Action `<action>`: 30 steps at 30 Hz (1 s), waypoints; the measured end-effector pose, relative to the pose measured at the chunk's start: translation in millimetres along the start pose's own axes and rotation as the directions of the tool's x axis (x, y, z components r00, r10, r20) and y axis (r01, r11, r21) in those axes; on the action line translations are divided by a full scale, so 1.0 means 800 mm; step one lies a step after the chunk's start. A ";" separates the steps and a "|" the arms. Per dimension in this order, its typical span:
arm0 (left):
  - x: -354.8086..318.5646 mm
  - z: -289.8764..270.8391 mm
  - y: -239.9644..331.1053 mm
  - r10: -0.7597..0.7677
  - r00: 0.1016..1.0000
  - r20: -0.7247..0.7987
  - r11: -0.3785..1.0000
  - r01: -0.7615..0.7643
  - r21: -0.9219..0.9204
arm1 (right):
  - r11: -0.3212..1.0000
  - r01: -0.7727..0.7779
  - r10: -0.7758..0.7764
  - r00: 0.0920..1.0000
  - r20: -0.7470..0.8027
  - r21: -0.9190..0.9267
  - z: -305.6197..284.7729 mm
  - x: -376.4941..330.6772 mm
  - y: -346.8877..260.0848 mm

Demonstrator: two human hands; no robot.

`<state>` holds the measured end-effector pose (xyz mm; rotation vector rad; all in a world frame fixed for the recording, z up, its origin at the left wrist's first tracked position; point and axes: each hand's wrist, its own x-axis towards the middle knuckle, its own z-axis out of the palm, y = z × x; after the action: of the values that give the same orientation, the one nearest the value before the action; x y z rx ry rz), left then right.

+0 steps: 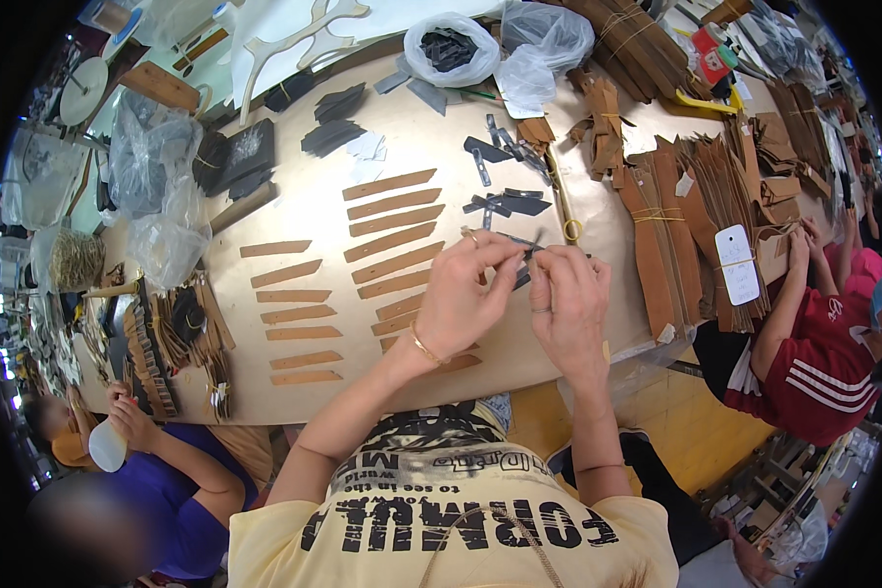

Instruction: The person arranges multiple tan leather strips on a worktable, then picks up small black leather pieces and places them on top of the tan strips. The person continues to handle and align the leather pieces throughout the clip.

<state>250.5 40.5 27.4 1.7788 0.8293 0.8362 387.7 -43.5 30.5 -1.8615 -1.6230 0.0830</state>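
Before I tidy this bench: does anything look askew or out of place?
Mostly orderly: the tan leather strips lie in neat parallel rows on the table. The dark grey pieces above both hands, left hand and right hand, lie scattered at odd angles. Nothing looks spilled or damaged.

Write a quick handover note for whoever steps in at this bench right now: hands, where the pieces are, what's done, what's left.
Left hand and right hand: both raised over the table edge, fingertips pinching one small dark strip between them.
Tan leather strips: laid flat in two columns on the brown table, left of and under the hands.
More dark strips: loose just beyond the hands.
Bundled brown pieces: stacked to the right.
Done: tan strips laid out. Left: no tan strip shows a dark piece on it.
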 end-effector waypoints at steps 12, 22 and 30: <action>-0.019 -0.048 -0.040 -0.443 0.894 -0.062 0.856 0.402 -0.324 | 0.907 -0.420 0.411 0.879 0.242 -0.016 -0.008 -0.010 0.034; -0.065 -0.039 -0.020 -0.498 0.849 0.176 0.697 0.513 -0.502 | 0.425 -0.462 0.262 0.886 0.383 0.778 0.016 -0.034 0.001; -0.114 -0.066 -0.017 -0.003 1.000 0.006 1.000 0.003 -0.015 | 0.784 -0.203 0.127 0.977 0.168 0.586 0.009 -0.069 -0.020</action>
<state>155.3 -6.3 14.9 1.7657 0.8198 0.8321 358.2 -89.6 12.9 -1.4995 -1.2889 0.7214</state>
